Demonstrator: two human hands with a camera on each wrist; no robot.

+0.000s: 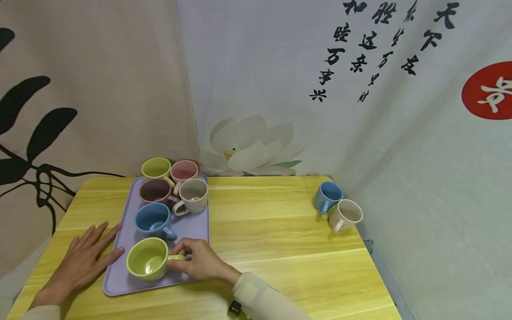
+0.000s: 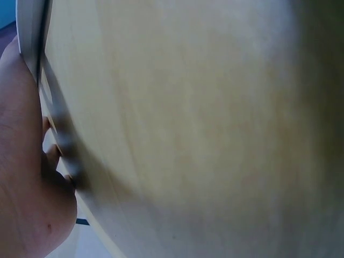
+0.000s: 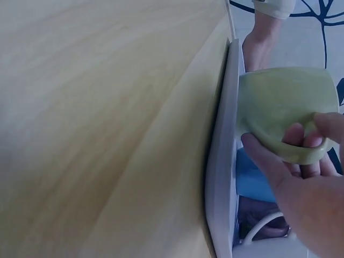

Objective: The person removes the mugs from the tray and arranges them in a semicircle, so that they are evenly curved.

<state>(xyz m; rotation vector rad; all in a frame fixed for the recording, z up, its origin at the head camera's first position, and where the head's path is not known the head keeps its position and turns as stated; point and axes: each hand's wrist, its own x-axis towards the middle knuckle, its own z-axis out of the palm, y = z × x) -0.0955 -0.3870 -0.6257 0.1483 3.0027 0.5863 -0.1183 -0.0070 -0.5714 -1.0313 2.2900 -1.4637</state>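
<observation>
My right hand [image 1: 202, 260] pinches the handle of a yellow-green cup [image 1: 147, 260] at the near end of a lilac tray [image 1: 188, 226]. In the right wrist view the thumb and fingers close round that handle, and the cup [image 3: 285, 102] looks upright on the tray. Fingers spread, my left hand [image 1: 86, 260] lies at the tray's left edge, its fingertips touching or very near the rim. Directly behind the held cup stands a blue cup [image 1: 153, 220]. Farther back on the tray are a dark mauve cup [image 1: 155, 191] and a white cup [image 1: 194, 195].
At the tray's far end stand another yellow-green cup [image 1: 156, 169] and a pink cup [image 1: 184, 171]. On the right side of the wooden table [image 1: 264, 222] a blue cup [image 1: 328, 195] and a cream cup [image 1: 346, 214] sit side by side. A printed curtain [image 1: 256, 66] hangs behind.
</observation>
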